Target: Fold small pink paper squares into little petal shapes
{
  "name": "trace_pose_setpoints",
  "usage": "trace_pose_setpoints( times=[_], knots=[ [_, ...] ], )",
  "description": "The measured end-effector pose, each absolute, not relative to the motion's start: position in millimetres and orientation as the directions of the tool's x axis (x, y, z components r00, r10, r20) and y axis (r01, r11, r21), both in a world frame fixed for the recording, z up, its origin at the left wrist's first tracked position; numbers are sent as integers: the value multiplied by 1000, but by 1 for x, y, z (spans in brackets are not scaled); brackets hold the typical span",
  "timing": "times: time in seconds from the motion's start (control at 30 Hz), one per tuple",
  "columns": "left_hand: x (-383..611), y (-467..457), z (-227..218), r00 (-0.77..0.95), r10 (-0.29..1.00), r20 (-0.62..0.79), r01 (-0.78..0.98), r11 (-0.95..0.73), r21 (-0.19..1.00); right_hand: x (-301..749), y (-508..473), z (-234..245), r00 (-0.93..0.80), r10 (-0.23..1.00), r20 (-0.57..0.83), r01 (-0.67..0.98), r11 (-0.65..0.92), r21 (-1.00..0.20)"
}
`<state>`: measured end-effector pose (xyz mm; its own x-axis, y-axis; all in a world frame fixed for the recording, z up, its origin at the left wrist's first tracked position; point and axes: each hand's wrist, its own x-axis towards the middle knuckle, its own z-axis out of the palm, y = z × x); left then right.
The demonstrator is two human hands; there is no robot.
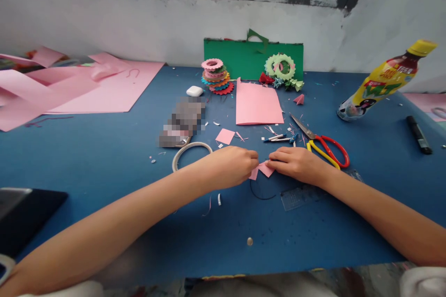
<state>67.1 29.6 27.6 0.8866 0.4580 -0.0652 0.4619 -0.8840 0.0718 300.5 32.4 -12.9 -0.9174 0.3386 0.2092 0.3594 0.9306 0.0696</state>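
Observation:
Both hands meet over a small piece of pink paper (266,170) near the middle of the blue table. My left hand (234,165) pinches its left side, fingers closed. From the right, my right hand (296,163) has its fingertips pressed on the paper's other edge; the fingers partly hide it. The paper looks creased or folded, though its exact shape is hidden. A flat pink square (225,136) lies just beyond my left hand. Scissors (315,137) with red and yellow handles rest beside my right hand, and a pen (278,138) lies just behind it.
A roll of tape (176,158) and a blurred-out phone (183,123) lie left of centre. Behind stand stacked paper rings (216,76), folded pink paper (259,104) and a green board (240,58). A drink bottle (379,83), black marker (418,134) and clear ruler (299,197) are rightward; pink sheets (104,88) lie left.

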Motion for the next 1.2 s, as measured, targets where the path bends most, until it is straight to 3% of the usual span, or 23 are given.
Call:
trace_pose_setpoints(
  times=[0.17, 0.37, 0.73, 1.0, 1.2],
  knots=[
    [71, 25, 19, 913, 401, -74, 397, -915, -68, 300, 33, -15, -909, 348, 228, 372, 926, 69],
    [75, 19, 14, 879, 475, -33, 471, -878, -91, 301, 33, -17, -890, 368, 268, 390, 920, 32],
    [72, 17, 27, 829, 551, -93, 556, -831, 36, 300, 29, -6, -813, 521, 260, 498, 854, -152],
    [67, 27, 38, 821, 551, -150, 565, -822, 73, 310, 33, -7, -801, 549, 237, 500, 833, -238],
    [67, 38, 14, 857, 511, 60, 507, -859, 67, 309, 30, -7, -823, 507, 257, 476, 862, -177]
  ],
)
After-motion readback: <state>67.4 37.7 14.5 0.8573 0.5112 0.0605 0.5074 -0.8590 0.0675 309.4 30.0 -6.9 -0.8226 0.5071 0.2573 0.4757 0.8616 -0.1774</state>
